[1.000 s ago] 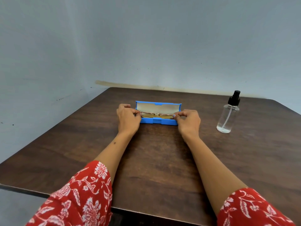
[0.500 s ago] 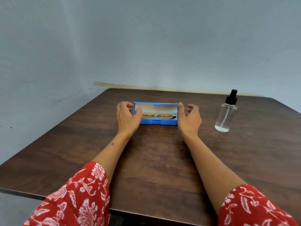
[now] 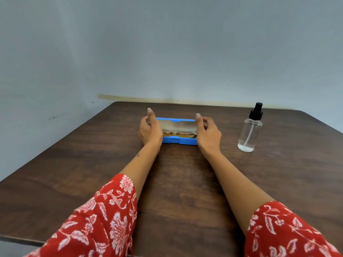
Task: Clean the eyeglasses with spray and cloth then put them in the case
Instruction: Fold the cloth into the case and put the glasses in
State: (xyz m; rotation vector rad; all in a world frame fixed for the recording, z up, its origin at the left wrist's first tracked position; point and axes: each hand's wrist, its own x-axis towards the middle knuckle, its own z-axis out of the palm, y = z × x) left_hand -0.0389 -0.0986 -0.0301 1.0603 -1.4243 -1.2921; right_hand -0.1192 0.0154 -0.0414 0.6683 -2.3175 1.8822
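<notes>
1. a slim rectangular blue plastic eyeglass case [image 3: 179,140] sits open on the dark brown wooden table [image 3: 178,182], its lid standing up at the far side with a pale lining showing.
2. the thin gold metal-framed eyeglasses [image 3: 178,134] lie folded inside the case's tray, lenses side by side; so the placing step looks done.
3. the left hand [image 3: 150,129] is at the left end of the case, thumb raised beside the lid's corner and the other fingers curled behind the end. it seems to hold that end, though the contact itself is hidden.
4. the right hand [image 3: 208,132] is at the right end, thumb up against the lid's edge, fingers loosely bent behind it. whether they grip the lid or only touch it, i cannot tell for sure.
5. a small clear plastic spray bottle with a black pump top [image 3: 250,129] stands upright well to the right of the case, apart from both hands, with a little liquid in the bottom.
6. no cloth is visible anywhere on the table; it may be under the glasses in the case, but that can't be seen.
7. judgement: the task is close to its end. what seems left is folding the lid down until the case is shut, and both hands look placed for that.
</notes>
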